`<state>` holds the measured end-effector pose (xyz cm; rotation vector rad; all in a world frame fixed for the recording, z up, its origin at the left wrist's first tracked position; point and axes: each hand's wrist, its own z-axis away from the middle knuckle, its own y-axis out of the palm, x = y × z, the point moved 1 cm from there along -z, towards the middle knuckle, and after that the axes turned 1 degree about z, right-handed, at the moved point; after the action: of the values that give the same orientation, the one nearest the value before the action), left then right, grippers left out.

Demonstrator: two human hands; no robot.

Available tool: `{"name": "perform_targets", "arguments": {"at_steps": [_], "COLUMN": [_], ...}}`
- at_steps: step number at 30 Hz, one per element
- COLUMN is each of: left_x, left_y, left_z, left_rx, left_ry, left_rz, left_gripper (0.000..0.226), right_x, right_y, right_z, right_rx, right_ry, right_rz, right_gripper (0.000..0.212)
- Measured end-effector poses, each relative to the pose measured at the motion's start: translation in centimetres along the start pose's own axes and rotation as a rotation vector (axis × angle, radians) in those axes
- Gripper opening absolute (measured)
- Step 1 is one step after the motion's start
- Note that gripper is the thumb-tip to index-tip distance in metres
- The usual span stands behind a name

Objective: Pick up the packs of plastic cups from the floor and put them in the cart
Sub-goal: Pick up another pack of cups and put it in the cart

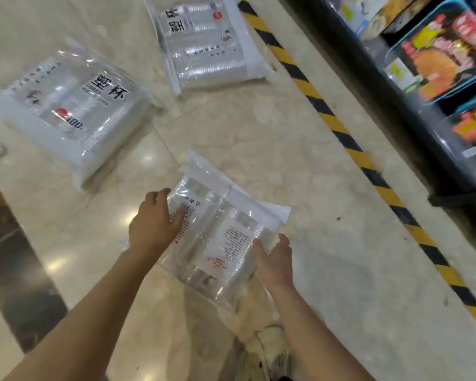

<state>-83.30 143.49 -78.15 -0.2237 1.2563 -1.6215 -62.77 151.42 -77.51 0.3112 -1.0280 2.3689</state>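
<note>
Overhead lights glare off the glossy floor; edges look blurred, perhaps motion.

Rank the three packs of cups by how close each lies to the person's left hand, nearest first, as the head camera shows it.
1. The held pack: the left hand touches its left edge.
2. The pack marked 100, on the floor up and to the left.
3. The top pack, on the floor beside the striped tape.

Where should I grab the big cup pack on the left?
Probably by its two long edges, one hand on each, coming from above. The left cup pack lies flat on the floor, wide and bulging, likely too broad for a one-handed grip.
</note>
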Motion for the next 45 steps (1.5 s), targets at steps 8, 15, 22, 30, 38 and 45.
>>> {"name": "perform_targets", "arguments": {"at_steps": [8, 15, 22, 30, 38, 45], "left_x": [4.4, 4.7, 1.2, -8.1, -22.5, -34.3], "left_y": [5.7, 5.9, 2.0, -10.3, -29.0, -44.1], "left_z": [-6.4, -6.4, -3.8, 4.2, 16.2, 26.1], "left_rx": [0.006, 0.016, -0.029, -0.079, -0.147, -0.254], "left_ry": [0.022, 0.027, 0.051, 0.163, 0.266, 0.375], "left_rz": [0.057, 0.033, 0.083, 0.186, 0.243, 0.251], "left_gripper": [0.075, 0.082, 0.076, 0.091, 0.072, 0.067], "right_x": [-4.9, -5.2, -2.6, 3.7, 12.6, 20.2], "right_y": [6.6, 7.9, 3.6, -9.8, -29.1, -45.9], "right_z": [-6.3, -6.2, -3.7, 6.4, 22.5, 35.8], "right_rx": [-0.065, -0.151, -0.229, -0.319, -0.395, -0.507], "right_ry": [0.055, 0.024, -0.057, -0.144, -0.285, -0.36], "right_rz": [-0.222, -0.384, -0.437, -0.471, -0.564, -0.626], "right_gripper": [0.07, 0.067, 0.066, 0.066, 0.059, 0.048]}}
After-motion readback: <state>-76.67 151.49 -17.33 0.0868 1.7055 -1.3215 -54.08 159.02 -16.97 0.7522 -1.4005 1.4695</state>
